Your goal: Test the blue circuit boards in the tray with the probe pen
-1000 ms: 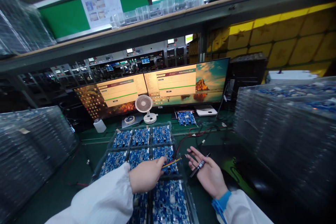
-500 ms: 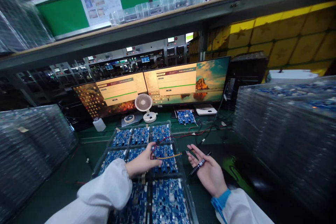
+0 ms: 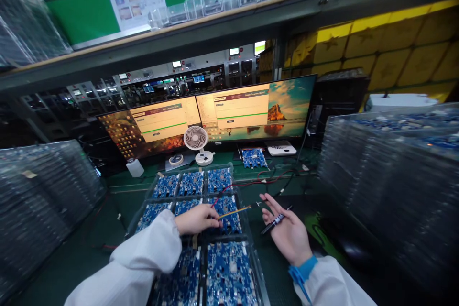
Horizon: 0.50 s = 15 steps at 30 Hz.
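Note:
My left hand (image 3: 199,219) is over the middle row of a clear tray (image 3: 205,239) of blue circuit boards (image 3: 231,270). Its fingers are closed on a thin cable (image 3: 234,212) with yellow and red wires, and the fingertips hide its near end. The cable runs right to a dark section beside my right hand (image 3: 289,239). Palm up, this hand has its fingers partly stretched, and a black marker pen (image 3: 277,220) lies across it, tucked under the thumb. Whether the right fingertips touch the dark cable is unclear.
Stacks of clear trays (image 3: 46,201) (image 3: 376,177) rise at left and right. Behind the tray stand a white fan (image 3: 196,139), a tape roll (image 3: 176,160), a white bottle (image 3: 135,168), a single circuit board (image 3: 254,158) and two monitors (image 3: 244,110). A shelf (image 3: 215,21) crosses above.
My left hand's fingers have come together on the cable, after being spread apart around it. My right hand has shifted slightly to the right, still with the marker pen.

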### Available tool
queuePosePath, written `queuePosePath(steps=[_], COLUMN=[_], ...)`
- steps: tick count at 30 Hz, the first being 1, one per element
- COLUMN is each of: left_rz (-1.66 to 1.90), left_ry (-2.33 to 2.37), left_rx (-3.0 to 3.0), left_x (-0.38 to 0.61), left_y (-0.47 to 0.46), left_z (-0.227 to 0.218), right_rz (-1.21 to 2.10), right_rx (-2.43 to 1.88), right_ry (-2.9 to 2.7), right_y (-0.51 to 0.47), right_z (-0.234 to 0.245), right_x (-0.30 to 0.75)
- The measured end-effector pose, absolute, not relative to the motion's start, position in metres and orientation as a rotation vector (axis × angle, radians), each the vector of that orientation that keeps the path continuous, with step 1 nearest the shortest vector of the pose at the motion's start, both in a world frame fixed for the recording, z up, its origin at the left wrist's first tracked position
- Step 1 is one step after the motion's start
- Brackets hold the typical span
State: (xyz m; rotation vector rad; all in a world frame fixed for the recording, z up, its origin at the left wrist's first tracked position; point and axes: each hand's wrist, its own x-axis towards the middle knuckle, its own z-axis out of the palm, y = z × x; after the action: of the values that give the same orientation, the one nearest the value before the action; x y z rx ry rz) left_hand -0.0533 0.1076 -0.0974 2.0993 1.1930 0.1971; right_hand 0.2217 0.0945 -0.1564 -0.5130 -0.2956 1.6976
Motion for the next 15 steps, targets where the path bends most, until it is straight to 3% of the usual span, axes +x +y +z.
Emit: queuePosePath(steps=[6, 15], left_rz=[0.379, 0.420], left_ry=[1.588, 1.658], left_rx=[2.073, 2.102], left_x=[-0.029, -0.013], left_y=[0.117, 0.125], left_z=[-0.114, -0.128], right_rz=[1.628, 1.519], right_rx=[-0.544, -0.606], right_ry=[-0.235, -0.163], right_y=[0.097, 0.100], right_z=[-0.160, -0.163], right_x=[0.224, 0.227])
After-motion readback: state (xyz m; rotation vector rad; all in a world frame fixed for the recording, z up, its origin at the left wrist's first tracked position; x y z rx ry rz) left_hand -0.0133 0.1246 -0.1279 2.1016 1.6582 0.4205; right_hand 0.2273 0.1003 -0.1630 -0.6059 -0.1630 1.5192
